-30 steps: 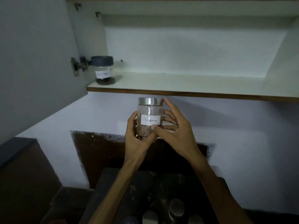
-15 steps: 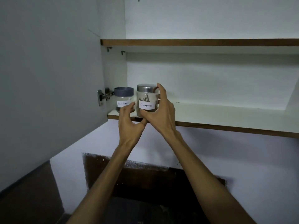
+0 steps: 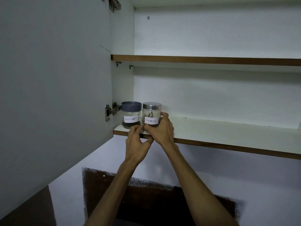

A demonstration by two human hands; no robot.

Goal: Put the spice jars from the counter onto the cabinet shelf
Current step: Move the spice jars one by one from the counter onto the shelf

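Placement of the second spice jar. The cinnamon jar, steel-lidded and labelled "Cinnamon", now stands upright on the lower cabinet shelf, just beside the blue-lidded black pepper jar at the shelf's left end; half a second ago it was only arriving at the shelf edge, and a second ago it was held below the shelf in front of the wall. The right hand is still wrapped round the jar's right side and base, fingers curled on the glass. The left hand has slipped lower, its curled fingertips at the jar's foot near the shelf lip; whether they touch the glass cannot be told. The cabinet door hangs open at left. The jar appears delivered; release remains, and the counter lies out of view.
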